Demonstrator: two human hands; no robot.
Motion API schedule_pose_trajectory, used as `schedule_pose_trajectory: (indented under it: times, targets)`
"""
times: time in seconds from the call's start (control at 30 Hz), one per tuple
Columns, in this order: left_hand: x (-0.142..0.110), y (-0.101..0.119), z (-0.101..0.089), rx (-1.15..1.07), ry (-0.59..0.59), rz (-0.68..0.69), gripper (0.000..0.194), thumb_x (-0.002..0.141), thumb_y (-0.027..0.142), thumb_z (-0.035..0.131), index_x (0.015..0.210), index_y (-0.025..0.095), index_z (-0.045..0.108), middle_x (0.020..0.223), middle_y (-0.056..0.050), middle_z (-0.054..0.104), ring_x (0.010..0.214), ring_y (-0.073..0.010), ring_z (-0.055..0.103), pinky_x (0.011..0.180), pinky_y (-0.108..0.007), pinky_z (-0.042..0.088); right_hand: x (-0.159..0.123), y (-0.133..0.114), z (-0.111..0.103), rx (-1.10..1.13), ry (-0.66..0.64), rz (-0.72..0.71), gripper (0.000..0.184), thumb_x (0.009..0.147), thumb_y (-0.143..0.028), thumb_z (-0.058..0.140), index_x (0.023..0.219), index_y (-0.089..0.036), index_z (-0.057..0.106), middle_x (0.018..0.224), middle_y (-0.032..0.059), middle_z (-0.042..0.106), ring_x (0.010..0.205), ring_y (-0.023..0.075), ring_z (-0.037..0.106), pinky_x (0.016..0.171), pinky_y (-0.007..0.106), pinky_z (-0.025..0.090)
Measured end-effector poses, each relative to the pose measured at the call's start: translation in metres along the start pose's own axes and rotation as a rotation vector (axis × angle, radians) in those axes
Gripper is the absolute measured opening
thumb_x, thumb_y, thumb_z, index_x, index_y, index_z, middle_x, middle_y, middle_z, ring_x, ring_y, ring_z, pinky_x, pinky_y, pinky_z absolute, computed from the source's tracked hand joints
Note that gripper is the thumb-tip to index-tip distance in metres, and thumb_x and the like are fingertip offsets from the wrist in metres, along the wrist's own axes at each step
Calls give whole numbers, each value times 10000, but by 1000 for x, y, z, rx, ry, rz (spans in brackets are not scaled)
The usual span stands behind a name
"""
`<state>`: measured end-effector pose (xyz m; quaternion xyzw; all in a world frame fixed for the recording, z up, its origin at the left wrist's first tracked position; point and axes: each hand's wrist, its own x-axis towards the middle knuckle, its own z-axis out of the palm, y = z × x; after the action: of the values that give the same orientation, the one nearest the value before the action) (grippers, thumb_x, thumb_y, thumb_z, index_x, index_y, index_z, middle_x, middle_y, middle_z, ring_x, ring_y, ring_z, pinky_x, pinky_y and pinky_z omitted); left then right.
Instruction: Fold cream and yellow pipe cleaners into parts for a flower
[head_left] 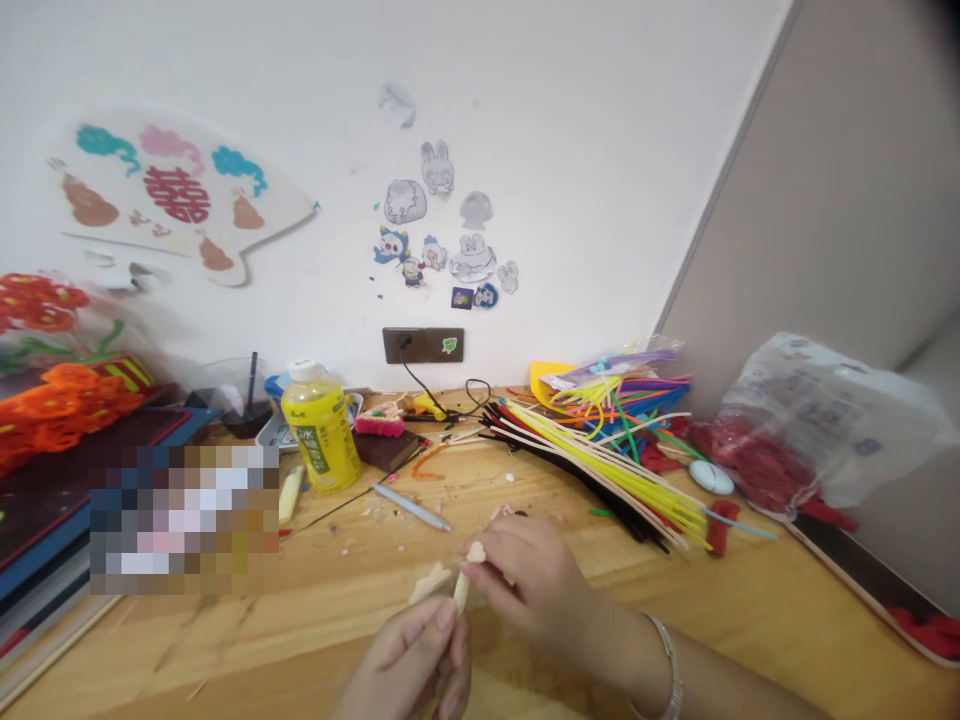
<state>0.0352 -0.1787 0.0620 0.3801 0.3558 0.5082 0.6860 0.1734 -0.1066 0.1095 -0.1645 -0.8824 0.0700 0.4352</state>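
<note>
Cream, fuzzy-looking material sits between both hands: a slim piece point(460, 592) standing up at a tilt from the left hand point(416, 655), low in the view above the surface point(300, 660). The left grip is pinched closed round its lower part, thumb against fingers; the right hand point(536, 570) has its fingertips closed around the knobbed upper end, with hardly any gap. Another cream strip point(429, 583) pokes out beside the left fingers; whether it joins the first I cannot tell. If the left pinch slackens while the right one turns or tugs, the piece could slip or kink, and the knob might come loose. Just beyond lies a pale pen point(412, 507), which a forward nudge of the knuckles could roll. Farther right, a bundle of coloured stems point(622, 455) fans out; an outward sweep of the right forearm could scatter it.
</note>
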Motion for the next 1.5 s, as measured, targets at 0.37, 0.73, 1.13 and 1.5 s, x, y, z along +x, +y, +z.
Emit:
schedule_pose_trajectory:
  times: [0.37,0.73,1.13,1.5]
  targets:
    - [1,-4,3,-106,35,-62,447,649,592,615,546,168,520,324,48,488,253,-50,390,287,-151,266,0,4,-2,-358,-94,-431,193,861,-82,395,883,-44,583,610,48,574,549,150,491,512,269,371]
    - [7,-6,6,-100,168,-104,513,514,659,654,449,183,473,274,70,419,204,-43,317,248,-170,216,1,4,0,-448,-189,-532,146,845,-88,458,880,-36,590,613,28,561,541,137,518,490,267,364]
    - [-2,12,5,496,178,91,454,731,612,488,535,204,450,406,61,420,376,-91,363,396,-208,285,10,11,-7,92,-415,-41,208,913,-210,402,1007,-123,566,908,66,632,846,134,553,778,242,424]
    - [-10,16,8,910,235,298,304,849,334,450,572,220,500,558,12,492,560,-164,460,560,-235,349,13,11,-11,40,-601,0,219,916,-224,382,827,-131,558,772,36,601,709,129,522,682,224,397]
